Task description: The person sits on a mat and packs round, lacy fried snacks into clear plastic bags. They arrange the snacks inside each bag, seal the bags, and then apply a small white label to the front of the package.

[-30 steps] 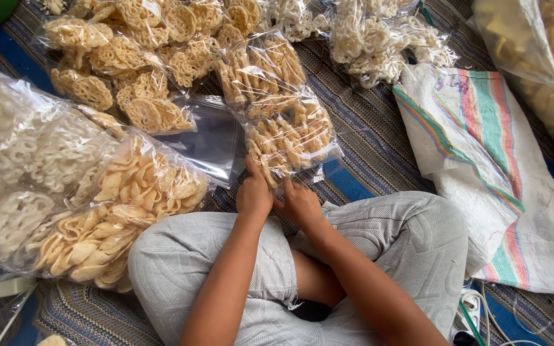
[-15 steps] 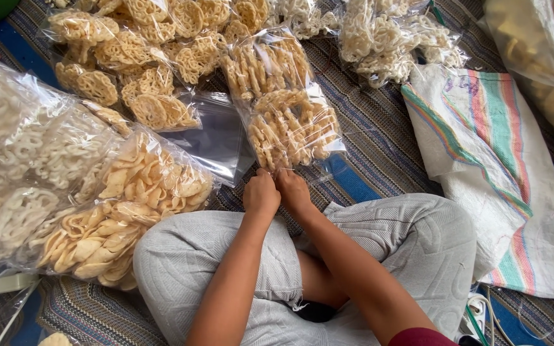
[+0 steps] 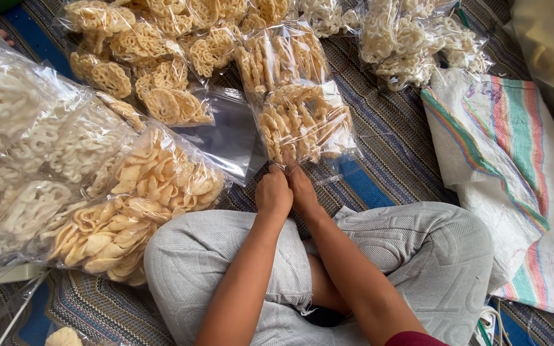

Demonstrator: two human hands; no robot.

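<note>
I sit cross-legged on a striped mat (image 3: 386, 154). My left hand (image 3: 272, 192) and my right hand (image 3: 302, 186) are pressed side by side, both pinching the near open end of a clear plastic bag of yellow lattice crackers (image 3: 296, 109) that lies on the mat in front of my knees. The bag stretches away from me, full of crackers. My fingertips are hidden in the bunched plastic at the bag's mouth.
Big bags of white and yellow crackers (image 3: 65, 186) pile up on the left. More filled bags (image 3: 155, 70) lie behind, with white ones (image 3: 411, 45) at the back right. A striped woven sack (image 3: 514, 166) lies right. An empty clear bag (image 3: 226, 138) lies flat.
The view has shifted slightly, so the bags sit a little higher in the frame. My hands stay together at the bag's mouth, working the plastic with small finger movements.
</note>
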